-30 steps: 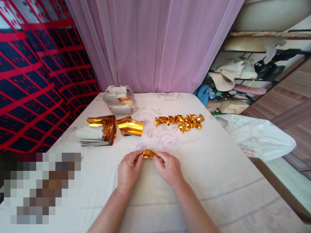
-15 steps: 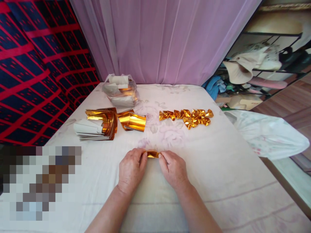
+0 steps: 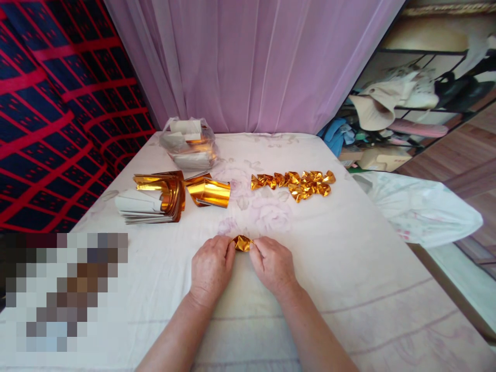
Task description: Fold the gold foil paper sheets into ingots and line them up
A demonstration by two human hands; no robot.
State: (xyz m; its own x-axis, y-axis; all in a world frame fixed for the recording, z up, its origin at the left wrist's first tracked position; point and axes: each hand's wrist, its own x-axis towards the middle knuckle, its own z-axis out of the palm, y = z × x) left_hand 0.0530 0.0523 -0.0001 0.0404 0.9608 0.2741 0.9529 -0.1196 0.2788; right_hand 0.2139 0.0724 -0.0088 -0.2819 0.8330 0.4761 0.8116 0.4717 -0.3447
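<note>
Between my hands is a small folded piece of gold foil paper [image 3: 243,243], creased and puffed out in the middle. My left hand [image 3: 212,266] pinches its left end, and my right hand [image 3: 273,263] pinches its right end. Beyond them to the right lies a double row of folded gold foil pieces [image 3: 292,182]. A few loose gold foil sheets [image 3: 209,192] rest ahead of my left hand. Farther left is a curled stack of gold foil sheets with pale backs [image 3: 155,199].
A clear plastic bag [image 3: 189,144] with more foil sheets stands at the table's back left. The floral tablecloth [image 3: 349,289] covers the table. A purple curtain [image 3: 248,62] hangs behind. At right are a cluttered shelf [image 3: 406,108] and a white plastic bag [image 3: 426,206].
The foil paper between my hands has gone from a flat, smooth strip to a crumpled, puffed shape. My hands have come slightly closer together. The view has shifted a little.
</note>
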